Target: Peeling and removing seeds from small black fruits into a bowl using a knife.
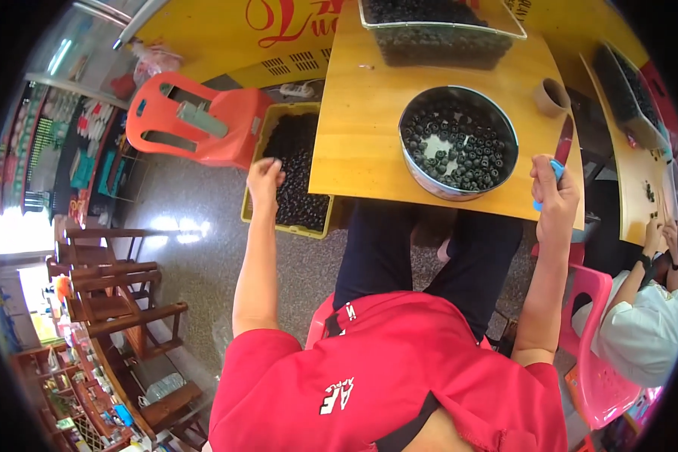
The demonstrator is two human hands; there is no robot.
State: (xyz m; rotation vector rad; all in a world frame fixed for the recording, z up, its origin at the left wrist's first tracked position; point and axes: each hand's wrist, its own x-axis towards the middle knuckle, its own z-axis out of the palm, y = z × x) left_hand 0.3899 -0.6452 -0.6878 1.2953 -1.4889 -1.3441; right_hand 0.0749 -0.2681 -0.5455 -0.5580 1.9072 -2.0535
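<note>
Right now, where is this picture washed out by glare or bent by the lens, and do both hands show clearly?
Head view: light bleaches the left rim, and glare whitens a patch of floor; head view: the yellow table's right edge bows slightly; head view: left hand and right hand both show clearly, the right gripping a knife.

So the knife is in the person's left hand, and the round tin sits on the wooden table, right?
Wrong side: the head view shows the knife in the right hand. The round tin does sit on the wooden table.
</note>
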